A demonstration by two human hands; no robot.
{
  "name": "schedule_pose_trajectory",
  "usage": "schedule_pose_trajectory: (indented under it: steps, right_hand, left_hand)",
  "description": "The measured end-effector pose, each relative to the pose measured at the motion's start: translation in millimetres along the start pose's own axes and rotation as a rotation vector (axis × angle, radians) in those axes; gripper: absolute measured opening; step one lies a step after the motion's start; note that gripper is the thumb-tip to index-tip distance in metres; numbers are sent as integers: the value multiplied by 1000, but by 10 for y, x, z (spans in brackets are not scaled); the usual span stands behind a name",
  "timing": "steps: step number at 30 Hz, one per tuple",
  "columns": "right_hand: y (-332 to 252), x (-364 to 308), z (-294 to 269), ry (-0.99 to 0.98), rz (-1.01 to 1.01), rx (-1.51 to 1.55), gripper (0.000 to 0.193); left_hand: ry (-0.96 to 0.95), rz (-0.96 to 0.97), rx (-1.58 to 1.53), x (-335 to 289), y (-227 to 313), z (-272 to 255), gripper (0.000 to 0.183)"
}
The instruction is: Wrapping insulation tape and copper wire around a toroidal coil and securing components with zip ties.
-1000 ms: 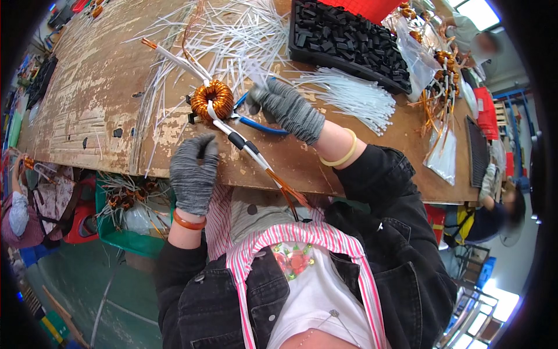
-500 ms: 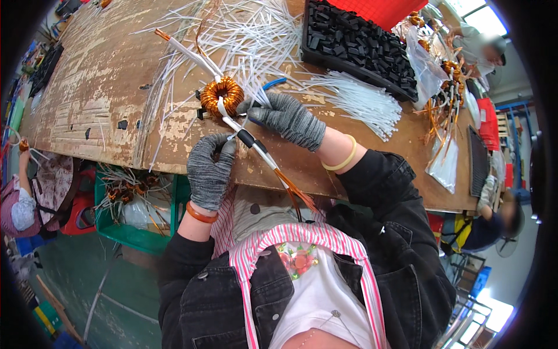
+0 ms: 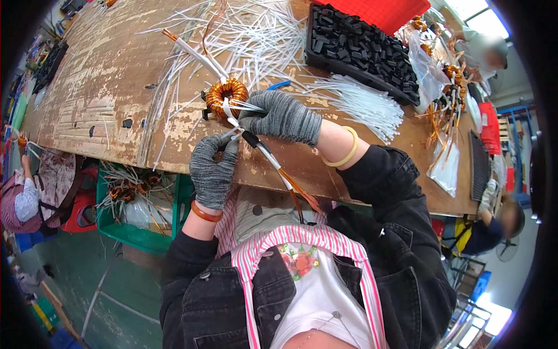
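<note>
A copper-wound toroid coil (image 3: 226,98) lies near the table's front edge, with white-sleeved leads (image 3: 201,56) running out behind it and more toward me. Black sleeving (image 3: 250,139) covers part of the near leads, whose bare copper ends (image 3: 302,191) hang past the edge. My left hand (image 3: 213,173), in a grey knit glove, is closed at the fingertips on a thin white cable tie (image 3: 237,136) beside the near leads. Just right of the coil, my gloved right hand (image 3: 283,118) is closed round several white cable ties (image 3: 247,106); their ends point left over the coil's side.
Loose white cable ties (image 3: 256,43) are strewn behind the coil, and a neater pile (image 3: 363,104) lies to the right. A black tray (image 3: 357,49) holds small black pieces. Below the table's left part stands a green crate (image 3: 131,231) with coils. Other people work at both sides.
My right hand has turned and moved slightly left; the cable ties in it swung from pointing away to pointing left across the coil. The coil has shifted slightly right in view.
</note>
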State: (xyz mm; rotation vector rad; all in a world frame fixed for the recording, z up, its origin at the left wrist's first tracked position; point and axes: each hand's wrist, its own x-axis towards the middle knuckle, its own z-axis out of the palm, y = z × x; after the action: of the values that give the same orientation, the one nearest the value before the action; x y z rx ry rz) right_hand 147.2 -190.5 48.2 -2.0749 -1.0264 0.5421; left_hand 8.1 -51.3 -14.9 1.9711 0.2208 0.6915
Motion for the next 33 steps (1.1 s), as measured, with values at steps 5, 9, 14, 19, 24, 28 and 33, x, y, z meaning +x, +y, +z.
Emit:
schedule_pose_trajectory:
  steps: [5,9,14,19,24,28,33]
  right_hand:
    - [-15,-3,-23,5,25,16,29]
    - [-88,-7,-53,15,20,-56,28]
    - [-164,6,-31,-41,-21,-22,28]
    - [-80,-16,26,25,-87,248,24]
    - [-48,-37,82,-115,-39,352,23]
    - [-33,-59,43,-178,19,510,18]
    - [228,79,56,-64,-338,17,17]
  left_hand:
    - [-4,-20,-51,-11,10,0,12]
    - [12,-2,-68,-5,48,-3,11]
    - [-1,97,-7,57,95,16,11]
    - [-2,141,52,161,175,-24,12]
    - [-71,264,171,218,215,-77,10]
    - [-157,292,256,223,260,-217,8]
    - [-97,-84,-306,77,450,-352,10]
